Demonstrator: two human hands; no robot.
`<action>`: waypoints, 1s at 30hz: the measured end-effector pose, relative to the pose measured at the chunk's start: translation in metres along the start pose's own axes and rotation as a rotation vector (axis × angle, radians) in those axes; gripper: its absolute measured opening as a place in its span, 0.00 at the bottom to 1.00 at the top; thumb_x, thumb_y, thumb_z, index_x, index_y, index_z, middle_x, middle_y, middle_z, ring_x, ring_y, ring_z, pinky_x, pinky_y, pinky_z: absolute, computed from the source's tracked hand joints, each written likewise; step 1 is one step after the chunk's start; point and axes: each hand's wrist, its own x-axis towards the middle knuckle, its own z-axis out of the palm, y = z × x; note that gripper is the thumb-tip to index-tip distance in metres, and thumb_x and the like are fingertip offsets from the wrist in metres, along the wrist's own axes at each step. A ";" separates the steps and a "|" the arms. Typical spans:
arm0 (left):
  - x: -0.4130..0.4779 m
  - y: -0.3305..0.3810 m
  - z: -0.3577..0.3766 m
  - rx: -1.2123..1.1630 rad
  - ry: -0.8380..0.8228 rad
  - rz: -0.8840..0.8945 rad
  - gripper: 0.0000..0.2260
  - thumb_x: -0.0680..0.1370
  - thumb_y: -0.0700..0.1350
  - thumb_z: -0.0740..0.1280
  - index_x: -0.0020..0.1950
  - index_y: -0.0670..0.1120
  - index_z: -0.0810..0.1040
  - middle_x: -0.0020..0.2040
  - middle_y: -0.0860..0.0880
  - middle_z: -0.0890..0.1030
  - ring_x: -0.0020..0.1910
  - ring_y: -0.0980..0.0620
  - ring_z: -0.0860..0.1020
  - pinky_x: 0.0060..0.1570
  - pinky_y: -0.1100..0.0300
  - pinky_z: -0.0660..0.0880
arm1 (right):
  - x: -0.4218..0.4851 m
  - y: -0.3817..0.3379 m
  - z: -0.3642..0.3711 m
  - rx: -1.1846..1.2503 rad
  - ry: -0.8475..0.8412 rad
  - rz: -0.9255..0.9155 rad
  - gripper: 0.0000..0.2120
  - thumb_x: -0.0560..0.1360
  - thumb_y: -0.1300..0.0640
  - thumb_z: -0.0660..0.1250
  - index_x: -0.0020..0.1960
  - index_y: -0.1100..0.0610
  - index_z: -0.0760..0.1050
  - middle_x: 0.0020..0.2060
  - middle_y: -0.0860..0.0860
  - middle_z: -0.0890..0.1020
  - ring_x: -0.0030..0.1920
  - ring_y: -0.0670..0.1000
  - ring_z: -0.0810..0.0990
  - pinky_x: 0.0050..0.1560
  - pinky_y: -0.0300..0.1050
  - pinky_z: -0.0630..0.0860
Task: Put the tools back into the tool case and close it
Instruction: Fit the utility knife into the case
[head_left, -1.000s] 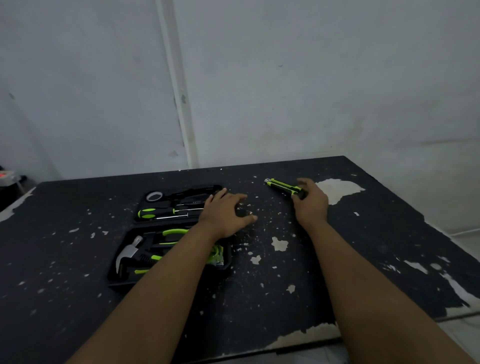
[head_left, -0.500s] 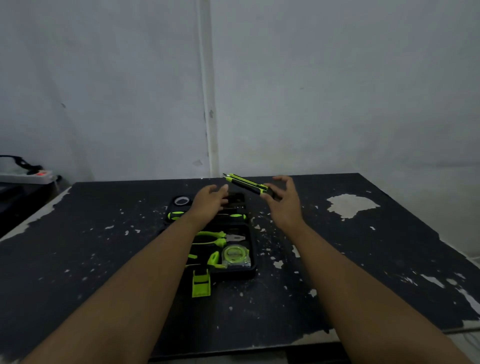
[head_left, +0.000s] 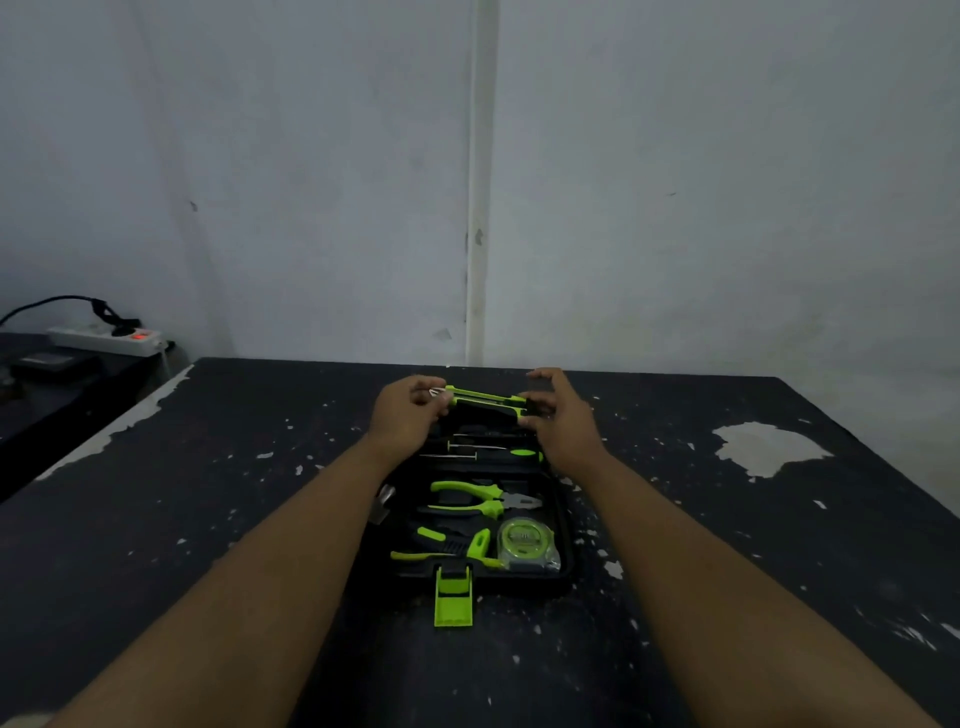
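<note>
Utility knife held level above the far half of the open tool case; the left hand pinches its blade end and the right hand its butt end, fingers curled. Best lowered flat, aligned with its recess, then pressed at both ends until seated. Half a second earlier the right hand alone held it, tilted, and the left hand was open.

Chipped black table and plain wall suggest a workroom.

Both hands, left and right, pinch the utility knife (one end each) above the open tool case.
</note>
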 end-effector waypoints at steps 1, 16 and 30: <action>0.001 -0.003 -0.002 0.031 0.013 0.020 0.07 0.79 0.38 0.74 0.57 0.43 0.83 0.40 0.52 0.86 0.41 0.54 0.85 0.42 0.62 0.81 | 0.002 0.000 0.002 -0.037 0.002 0.005 0.29 0.74 0.73 0.73 0.62 0.43 0.72 0.53 0.50 0.85 0.54 0.48 0.83 0.54 0.47 0.82; 0.023 -0.033 0.003 0.312 0.076 0.059 0.09 0.75 0.47 0.79 0.54 0.48 0.87 0.45 0.51 0.86 0.45 0.56 0.84 0.50 0.61 0.79 | 0.013 0.027 0.033 -0.010 0.163 0.134 0.22 0.76 0.69 0.74 0.65 0.52 0.74 0.55 0.51 0.85 0.57 0.50 0.81 0.51 0.31 0.77; 0.011 -0.025 0.004 0.479 -0.022 0.116 0.08 0.75 0.50 0.79 0.53 0.56 0.86 0.38 0.58 0.82 0.38 0.62 0.78 0.40 0.66 0.71 | 0.011 0.028 0.032 -0.464 0.188 0.158 0.13 0.78 0.49 0.70 0.62 0.46 0.81 0.63 0.56 0.76 0.67 0.61 0.71 0.67 0.54 0.70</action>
